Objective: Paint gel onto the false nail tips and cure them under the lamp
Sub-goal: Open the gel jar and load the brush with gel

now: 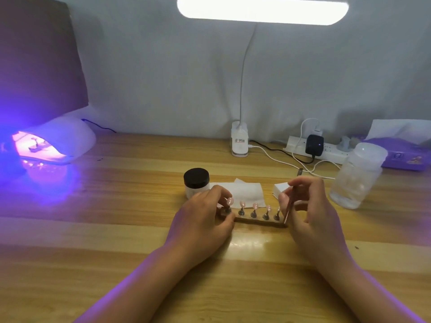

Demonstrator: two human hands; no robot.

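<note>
Holder strip (258, 222) mid-table, both your hands on it

- Wooden table (116, 229): fills the lower frame, with a purple cast on the left side.
- Desk lamp (262, 10): lit bar overhead. Its white neck runs down to a base at the back edge of the table.
- Curing lamp (58, 141): far left at the back, well apart from your hands and glowing violet. There's a dark shape inside, can't tell what it is.
- Purple box (401, 157): far right, at the back.
- Clear jar (356, 176): just in front of that box, to the right of your right hand.
- Power strip (326, 152): at the back right, with a black adapter plugged in and cables trailing forward.
- Left hand (203, 220): fingers curled, pinching the left end of the holder strip. Thumb on the near edge, fingertips at the leftmost stand.
- Right hand (312, 213): thumb and fingers pinch a thin tool (289, 206). It's tilted, with the lower end touching the right end of the strip.
- Black-lidded jar (196, 180): upright, just behind your left hand.
- Wipes (245, 190): white, lying flat behind the strip. A small white block (281, 188) sits beside them.
- Nail tips (242, 203): five pink ones in a row, each on its own small stand on the strip, between your hands. The leftmost is beside your left fingertips.
</note>
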